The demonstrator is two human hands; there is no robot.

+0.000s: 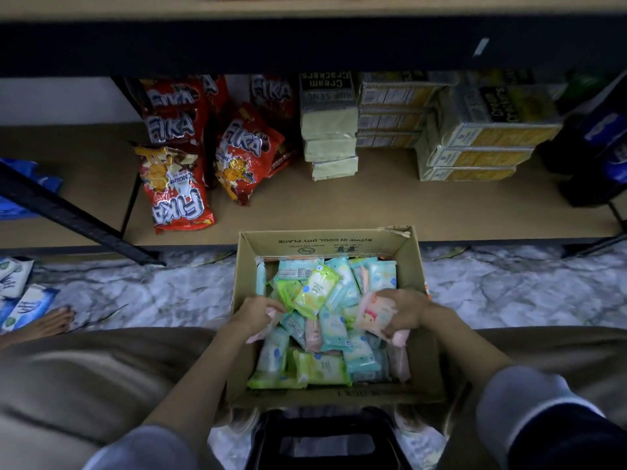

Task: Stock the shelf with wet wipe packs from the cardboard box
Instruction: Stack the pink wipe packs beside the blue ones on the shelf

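Both hands are gripping pink packs in the cardboard box [325,244]: left hand [252,315], right hand [405,312]. Be lifting them clear, keeping neighbours settled.

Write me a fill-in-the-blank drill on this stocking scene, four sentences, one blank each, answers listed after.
1. The open brown cardboard box sits on the marble-patterned ____.
2. The right hand grips a ____ wet wipe pack printed with a cartoon face.
3. The red Fika snack bags lie on the shelf's ____ side.
4. Both hands, the left hand too, are inside the ____.

Answers: floor; pink; left; box
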